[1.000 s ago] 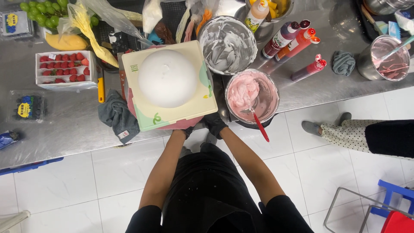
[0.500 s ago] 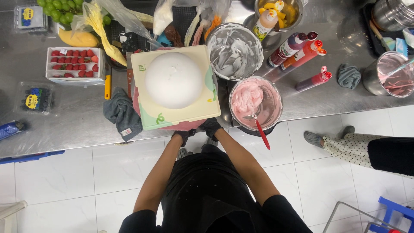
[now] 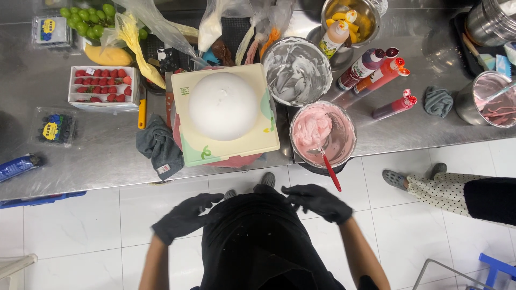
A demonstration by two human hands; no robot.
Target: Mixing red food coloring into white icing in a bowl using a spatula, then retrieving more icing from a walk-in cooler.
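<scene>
A white dome-shaped cake (image 3: pixel 223 104) sits on a cream square board (image 3: pixel 188 153) near the front edge of the steel counter (image 3: pixel 80 161). My left hand (image 3: pixel 183 217) and my right hand (image 3: pixel 317 201), both in black gloves, rest against my black apron at waist level, below the counter. Neither hand holds anything and the fingers are spread. To the right of the cake stands a steel bowl of pink cream (image 3: pixel 322 134) with a red-handled spatula (image 3: pixel 330 169) sticking out over the edge.
A bowl of white cream (image 3: pixel 298 70), squeeze bottles (image 3: pixel 371 72), a box of strawberries (image 3: pixel 102 86), green grapes (image 3: pixel 86 19), a mango (image 3: pixel 107 53), blueberries (image 3: pixel 54 129) and a grey cloth (image 3: pixel 158 145) lie on the counter. Another person's leg and slippers (image 3: pixel 430 185) are at the right.
Both hands have come off the counter edge by the cake board and dropped back to my apron, fingers apart. The view has also pulled back from the counter.
</scene>
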